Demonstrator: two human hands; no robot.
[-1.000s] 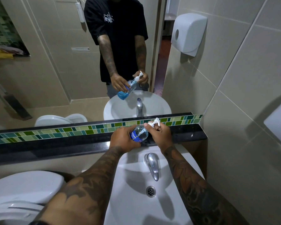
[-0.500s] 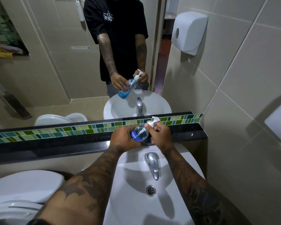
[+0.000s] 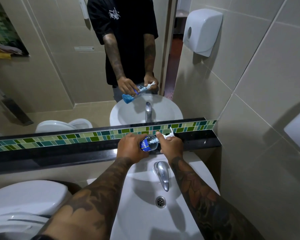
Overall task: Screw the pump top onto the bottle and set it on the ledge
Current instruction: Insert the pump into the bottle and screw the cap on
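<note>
Above the white ceramic basin (image 3: 145, 213), just before the black polished ledge (image 3: 59, 155), the left hand (image 3: 131, 148) wraps its fingers round a clear plastic bottle with a blue label (image 3: 148, 144), held tilted. The right hand (image 3: 171, 144) pinches the white pump top (image 3: 168, 135) at the bottle's neck. A chrome tap (image 3: 161, 174) stands below.

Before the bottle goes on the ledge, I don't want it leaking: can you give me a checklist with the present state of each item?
1. Left hand grips the bottle: ok.
2. Right hand on the pump top: ok.
3. Pump top screwed fully tight: cannot tell.
4. Bottle upright: not ok, it is tilted sideways over the sink.
5. Free room on the ledge to the right of the hands: ok.
</note>
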